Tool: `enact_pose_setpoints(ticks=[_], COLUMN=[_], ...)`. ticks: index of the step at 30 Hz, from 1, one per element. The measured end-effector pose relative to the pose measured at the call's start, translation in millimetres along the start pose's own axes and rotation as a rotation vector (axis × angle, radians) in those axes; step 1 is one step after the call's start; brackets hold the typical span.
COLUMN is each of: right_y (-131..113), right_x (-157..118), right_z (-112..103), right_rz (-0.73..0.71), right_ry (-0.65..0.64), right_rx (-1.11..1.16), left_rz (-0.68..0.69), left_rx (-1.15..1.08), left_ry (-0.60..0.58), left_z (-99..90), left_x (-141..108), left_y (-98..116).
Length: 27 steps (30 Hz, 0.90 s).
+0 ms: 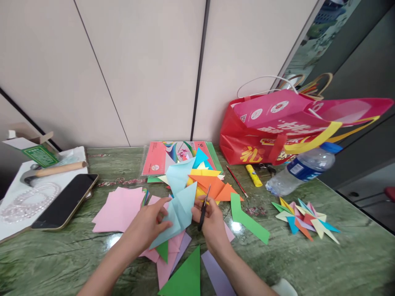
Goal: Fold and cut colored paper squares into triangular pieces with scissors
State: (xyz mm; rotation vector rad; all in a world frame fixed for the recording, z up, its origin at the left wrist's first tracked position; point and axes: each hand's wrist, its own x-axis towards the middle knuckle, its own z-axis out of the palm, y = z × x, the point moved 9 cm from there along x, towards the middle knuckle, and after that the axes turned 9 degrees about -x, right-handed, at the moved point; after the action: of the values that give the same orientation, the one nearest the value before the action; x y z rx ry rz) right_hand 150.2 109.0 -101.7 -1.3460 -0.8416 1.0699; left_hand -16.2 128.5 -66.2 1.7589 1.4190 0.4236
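Note:
My left hand (144,224) pinches a creased sheet of light blue paper (176,216) by its left side, thumb on top. In my right hand (213,225) are scissors (203,214) with black handles, blades pointing up and away from me. The right fingertips are close to the paper's right edge; whether they touch it I cannot tell. Beneath and around the paper lie pink paper pieces (166,269), a green triangle (187,275) and a purple strip (217,271). Folded orange paper (212,183) and another light blue piece (179,174) lie just beyond my hands.
Pink sheets (119,209), a phone (64,201) and a hammer (58,169) are on the left. To the right are a bent green strip (249,222), a glue stick (254,176), a pencil (237,181), a water bottle (300,170), a red bag (256,131) and folded paper stars (305,218).

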Motion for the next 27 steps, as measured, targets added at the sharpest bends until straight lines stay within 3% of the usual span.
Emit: enact_pose_setpoints(ticks=[3, 6, 9, 12, 15, 18, 22, 27], right_y=[-1, -16, -31, -43, -52, -59, -58, -50], right_x=[-3, -7, -13, -19, -24, -30, -30, -20], right_z=[5, 0, -7, -6, 0, 5, 3, -14], right_rz=[0.035, -0.094, -0.206, -0.304, -0.418, -0.517, -0.505, -0.389], right_ry=[-0.048, 0.002, 0.066, 0.062, 0.019, -0.005, 0.010, 0.152], right_rx=[0.008, -0.031, -0.129, -0.234, -0.320, -0.393, -0.402, -0.260], left_rz=[0.015, 0.096, 0.291, 0.552, 0.732, 0.806, 0.708, 0.199], left_rx=[-0.063, -0.123, -0.123, 0.031, 0.205, 0.232, 0.088, -0.299], left_ry=[-0.008, 0.129, 0.346, 0.488, 0.506, 0.496, 0.542, 0.555], left_z=[3.1, -9.3, -31.3, -42.7, -38.8, -35.9, -46.9, -63.9], left_x=[0, -1, -12, -33, -48, -52, -47, -30], left_y=[2, 10, 32, 65, 87, 92, 82, 37])
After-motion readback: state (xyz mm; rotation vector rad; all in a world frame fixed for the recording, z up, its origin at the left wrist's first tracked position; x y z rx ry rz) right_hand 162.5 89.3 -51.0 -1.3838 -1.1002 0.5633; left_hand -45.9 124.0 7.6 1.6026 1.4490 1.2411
